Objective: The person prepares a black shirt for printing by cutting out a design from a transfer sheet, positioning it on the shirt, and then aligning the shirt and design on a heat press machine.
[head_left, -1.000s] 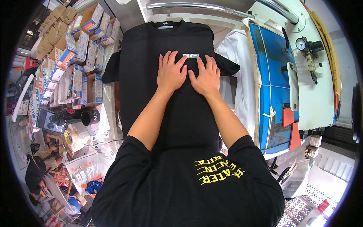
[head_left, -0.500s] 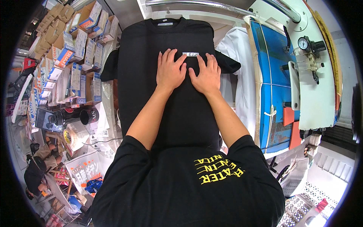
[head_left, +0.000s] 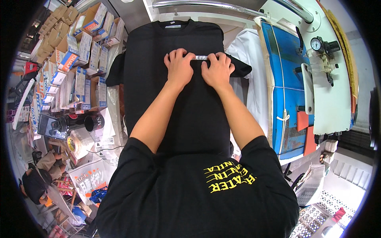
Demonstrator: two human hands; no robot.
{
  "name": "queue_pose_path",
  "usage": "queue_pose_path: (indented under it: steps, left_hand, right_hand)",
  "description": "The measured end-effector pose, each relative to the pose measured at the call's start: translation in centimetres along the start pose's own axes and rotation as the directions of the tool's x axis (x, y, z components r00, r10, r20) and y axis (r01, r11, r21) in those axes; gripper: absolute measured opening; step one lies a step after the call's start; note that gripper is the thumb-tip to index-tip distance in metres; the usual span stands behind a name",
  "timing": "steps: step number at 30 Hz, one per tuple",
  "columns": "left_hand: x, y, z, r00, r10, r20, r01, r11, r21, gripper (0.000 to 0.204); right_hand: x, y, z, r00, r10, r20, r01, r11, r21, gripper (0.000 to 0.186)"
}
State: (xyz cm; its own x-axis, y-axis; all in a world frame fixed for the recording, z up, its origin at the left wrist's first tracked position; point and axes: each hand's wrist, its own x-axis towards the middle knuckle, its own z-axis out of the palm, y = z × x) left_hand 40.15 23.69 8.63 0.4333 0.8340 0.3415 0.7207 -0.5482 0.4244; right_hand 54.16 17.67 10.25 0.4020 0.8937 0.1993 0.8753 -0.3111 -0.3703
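A black T-shirt (head_left: 176, 115) lies flat with its collar at the top and short sleeves out to both sides. A small white printed strip (head_left: 201, 57) sits across its chest. My left hand (head_left: 180, 65) is at the strip's left end, fingers curled and fingertips on it. My right hand (head_left: 216, 69) is at the other end, its fingers also bent with tips on the strip. Parts of both ends are hidden under the fingers.
Stacked cardboard boxes (head_left: 79, 51), a black mug (head_left: 94, 123) and clutter fill the left, with a person (head_left: 37, 178) lower down. White fabric (head_left: 254, 99), a blue padded board (head_left: 285, 111), a metal rail (head_left: 206, 8) and a pressure gauge (head_left: 316, 44) are right and behind.
Both hands have drawn their fingers in from a more stretched pose to a curled grip at the strip's ends, and the hands have shifted slightly toward the collar.
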Motion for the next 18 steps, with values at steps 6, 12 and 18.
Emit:
queue_pose_path:
  steps: [6,12,18]
  left_hand:
    - [0.0,-1.4,-1.0,0.981,0.0,-0.195,-0.004,1.0,-0.019,0.029]
    - [-9.0,-1.2,-5.0,0.999,0.047,-0.027,-0.048,0.998,-0.035,0.032]
    - [-20.7,1.9,-10.5,0.977,0.036,0.21,-0.054,0.995,0.081,0.05]
  right_hand:
    - [0.4,2.3,-3.3,0.985,0.079,-0.155,-0.037,0.965,0.258,0.015]
    - [-11.3,6.5,-16.9,0.85,-0.15,-0.505,0.288,0.935,0.206,0.01]
    - [-18.7,18.2,-31.1,0.506,0.174,-0.845,-0.414,0.908,-0.061,0.026]
